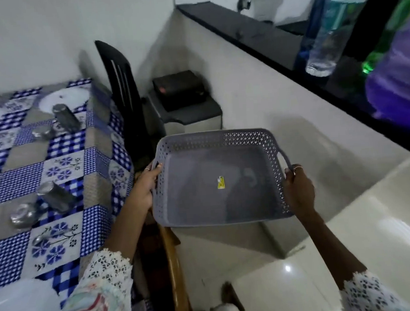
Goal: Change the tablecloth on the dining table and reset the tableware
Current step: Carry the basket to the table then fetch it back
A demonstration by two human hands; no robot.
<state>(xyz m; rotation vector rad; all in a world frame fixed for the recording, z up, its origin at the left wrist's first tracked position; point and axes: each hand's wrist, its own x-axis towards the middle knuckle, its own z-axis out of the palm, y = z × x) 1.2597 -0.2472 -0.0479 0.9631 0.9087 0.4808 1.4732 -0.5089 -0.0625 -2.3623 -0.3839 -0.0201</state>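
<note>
Grey perforated basket (215, 179), empty: carried right of the desk (97, 187), left hand (144, 188) and right hand (298, 190) each curled round a handle. Blue patterned tablecloth (61, 165) on; steel tumblers (56, 196), plates (64, 98) unmoved. Step, apparently: clearing tableware. Next: set basket near, load it.

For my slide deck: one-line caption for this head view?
Both hands, left hand and right hand, hold an empty grey basket beside the still-set checked tablecloth.

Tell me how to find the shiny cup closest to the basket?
Start at the table's blue-and-white checked tablecloth, left of the grey basket held by both hands. Near its front stands a tall steel tumbler. The small steel bowl beside it is squat; the other tumbler is farther back.
</note>
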